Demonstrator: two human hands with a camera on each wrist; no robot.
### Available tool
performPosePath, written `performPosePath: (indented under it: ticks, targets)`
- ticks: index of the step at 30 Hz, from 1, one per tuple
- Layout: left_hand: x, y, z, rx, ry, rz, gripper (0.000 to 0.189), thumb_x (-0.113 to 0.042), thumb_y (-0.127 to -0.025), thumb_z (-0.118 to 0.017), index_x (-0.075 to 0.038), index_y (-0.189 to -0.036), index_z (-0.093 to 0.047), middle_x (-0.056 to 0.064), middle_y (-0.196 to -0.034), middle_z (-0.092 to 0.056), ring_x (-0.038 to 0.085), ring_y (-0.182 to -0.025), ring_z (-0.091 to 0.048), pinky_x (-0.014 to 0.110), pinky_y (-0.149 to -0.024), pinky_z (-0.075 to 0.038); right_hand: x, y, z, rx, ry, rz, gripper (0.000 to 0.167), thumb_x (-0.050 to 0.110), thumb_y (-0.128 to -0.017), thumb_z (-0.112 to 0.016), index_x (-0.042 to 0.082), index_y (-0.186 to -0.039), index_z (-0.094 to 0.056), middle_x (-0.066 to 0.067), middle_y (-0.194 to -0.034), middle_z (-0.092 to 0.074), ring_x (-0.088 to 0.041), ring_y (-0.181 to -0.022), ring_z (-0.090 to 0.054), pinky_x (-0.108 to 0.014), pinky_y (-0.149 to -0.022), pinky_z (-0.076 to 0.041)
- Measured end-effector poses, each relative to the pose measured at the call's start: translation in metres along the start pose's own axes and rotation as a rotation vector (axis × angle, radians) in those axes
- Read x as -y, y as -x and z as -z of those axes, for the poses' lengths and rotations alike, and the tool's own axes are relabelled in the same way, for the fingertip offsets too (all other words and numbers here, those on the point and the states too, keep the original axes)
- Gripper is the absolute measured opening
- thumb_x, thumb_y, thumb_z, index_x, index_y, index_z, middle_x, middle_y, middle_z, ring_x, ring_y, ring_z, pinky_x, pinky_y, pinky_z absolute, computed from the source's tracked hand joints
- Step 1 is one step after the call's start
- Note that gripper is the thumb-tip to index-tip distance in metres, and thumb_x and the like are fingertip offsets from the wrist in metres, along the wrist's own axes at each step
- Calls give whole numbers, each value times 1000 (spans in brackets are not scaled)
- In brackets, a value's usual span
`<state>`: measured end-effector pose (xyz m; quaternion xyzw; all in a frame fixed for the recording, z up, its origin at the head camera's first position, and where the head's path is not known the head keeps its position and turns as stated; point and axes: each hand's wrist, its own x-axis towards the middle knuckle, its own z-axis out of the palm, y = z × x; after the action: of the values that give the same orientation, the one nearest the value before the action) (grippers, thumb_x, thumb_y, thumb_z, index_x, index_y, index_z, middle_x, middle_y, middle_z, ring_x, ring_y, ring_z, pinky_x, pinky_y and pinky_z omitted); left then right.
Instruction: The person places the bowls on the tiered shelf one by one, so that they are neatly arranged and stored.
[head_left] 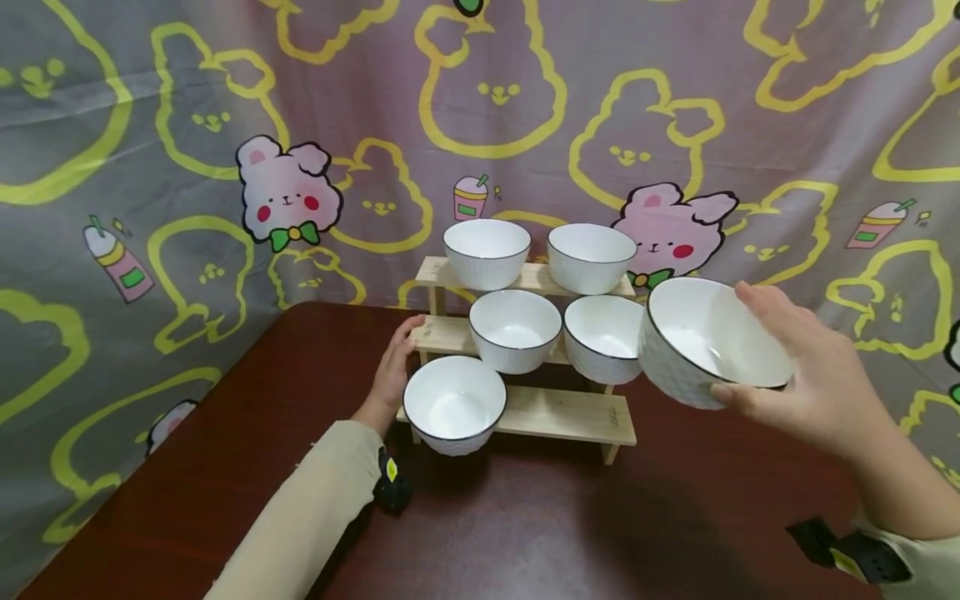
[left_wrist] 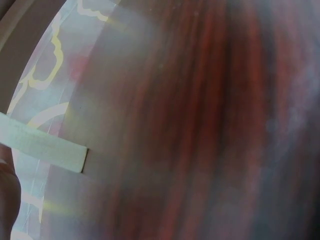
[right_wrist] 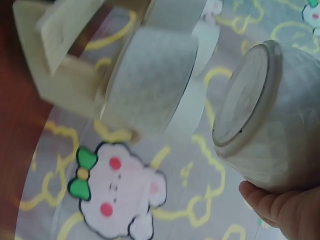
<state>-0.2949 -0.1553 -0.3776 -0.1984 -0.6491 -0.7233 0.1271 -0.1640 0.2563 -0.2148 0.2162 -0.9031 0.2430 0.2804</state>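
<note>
My right hand [head_left: 817, 375] pinches a white bowl [head_left: 682, 367] with a dark rim, thumb on the near side and fingers at the far rim. It is held tilted in the air, right of a three-step wooden stand [head_left: 570, 417]. In the right wrist view the bowl's foot ring [right_wrist: 242, 95] faces the camera. My left hand [head_left: 392, 371] grips the left end of the stand's middle step. On the stand, two bowls stand on the top step, two on the middle step, including one [head_left: 516, 331], and one bowl [head_left: 455, 406] at the left of the lowest.
The stand is on a dark red-brown table [head_left: 525, 533] with wood grain. Behind it hangs a curtain [head_left: 375, 108] printed with yellow outlines and pink rabbits. The held bowl overlaps the right middle-step bowl [head_left: 603, 337] in the head view.
</note>
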Motion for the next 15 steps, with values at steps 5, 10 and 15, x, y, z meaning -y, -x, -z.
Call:
performPosePath:
  ticks: [5,10,15]
  targets:
    - [2,-1,0,-12,-1,-11,44,-12,-97,-23,11,-134,-28,28,-142,-26,7,-113,-37,26,-97,-27,15,9,-13,4,-47,74,100,24,-47,-83,10,-138,-44,-18,-134,-46,-24,-117,-41,-26,-80,-30]
    - [2,-1,0,-8,-6,1,44,-11,-97,-24,11,-135,-29,26,-144,-26,7,-115,-37,24,-97,-26,31,20,-27,22,-61,134,104,25,-41,-84,8,-136,-46,-10,-130,-50,-3,-115,-37,-16,-79,-29]
    - [0,-1,-1,-9,-18,7,45,-12,-96,-24,9,-136,-29,25,-144,-26,8,-116,-36,26,-98,-26,42,31,-43,41,-101,179,103,26,-39,-84,6,-133,-48,-5,-125,-51,-3,-106,-39,-23,-73,-34]
